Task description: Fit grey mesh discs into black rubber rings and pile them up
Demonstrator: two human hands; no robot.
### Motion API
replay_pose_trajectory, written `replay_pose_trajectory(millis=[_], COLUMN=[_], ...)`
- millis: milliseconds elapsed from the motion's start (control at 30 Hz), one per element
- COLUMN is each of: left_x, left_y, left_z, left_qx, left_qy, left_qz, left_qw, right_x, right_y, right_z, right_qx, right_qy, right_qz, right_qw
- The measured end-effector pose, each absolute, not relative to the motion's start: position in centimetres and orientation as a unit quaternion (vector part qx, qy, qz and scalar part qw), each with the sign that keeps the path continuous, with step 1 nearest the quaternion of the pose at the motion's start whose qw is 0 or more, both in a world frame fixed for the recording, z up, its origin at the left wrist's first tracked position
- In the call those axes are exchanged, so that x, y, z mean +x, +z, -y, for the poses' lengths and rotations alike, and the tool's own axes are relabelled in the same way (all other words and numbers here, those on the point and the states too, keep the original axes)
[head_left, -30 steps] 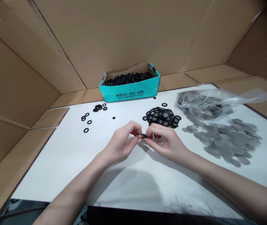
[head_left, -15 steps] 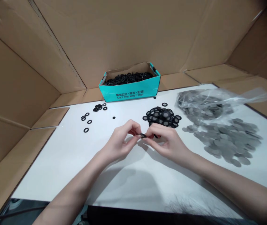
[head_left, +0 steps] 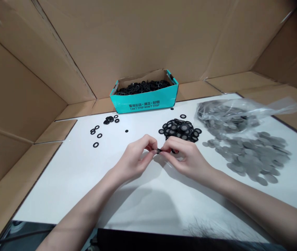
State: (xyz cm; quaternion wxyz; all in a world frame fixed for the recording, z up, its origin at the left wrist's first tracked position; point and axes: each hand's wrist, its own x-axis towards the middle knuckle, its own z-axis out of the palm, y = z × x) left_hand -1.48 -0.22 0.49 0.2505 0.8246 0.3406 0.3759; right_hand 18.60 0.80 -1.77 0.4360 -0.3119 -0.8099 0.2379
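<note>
My left hand (head_left: 135, 158) and my right hand (head_left: 183, 157) meet above the middle of the white table (head_left: 85, 181). Both pinch one small black ring (head_left: 159, 150) between thumb and fingertips. Just beyond my right hand lies a heap of black rings with grey discs set in them (head_left: 181, 129). Loose grey mesh discs (head_left: 250, 155) spread out to the right of that heap.
A teal box (head_left: 144, 99) full of black rings stands at the back. A few loose black rings (head_left: 103, 129) lie at the back left. A clear plastic bag of grey discs (head_left: 229, 116) rests at the back right. Cardboard walls (head_left: 20, 87) enclose the table.
Both hands stay pinched on the black ring; only the fingers shift slightly around it.
</note>
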Motion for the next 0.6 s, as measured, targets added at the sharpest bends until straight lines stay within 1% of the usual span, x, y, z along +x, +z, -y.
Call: replay_pose_trajectory(millis=[300,400,600], left_x=[-1.72,-1.78,-1.63], left_y=[0.73,0.78,0.76], left_z=[0.09,0.07,0.03], left_qx=[0.836,0.835,0.817], left_qy=[0.357,0.346,0.365], left_qz=[-0.338,-0.340,-0.342], left_qw=[0.242,0.259,0.287], right_x=[18.58,18.61,18.71], right_y=[-1.45,-1.54,-1.63], right_z=[-0.72,-0.71,-0.86], right_qx=[-0.312,-0.307,-0.302], right_qy=[0.270,0.270,0.256], right_qz=[0.801,0.803,0.807], right_qw=[0.433,0.434,0.438])
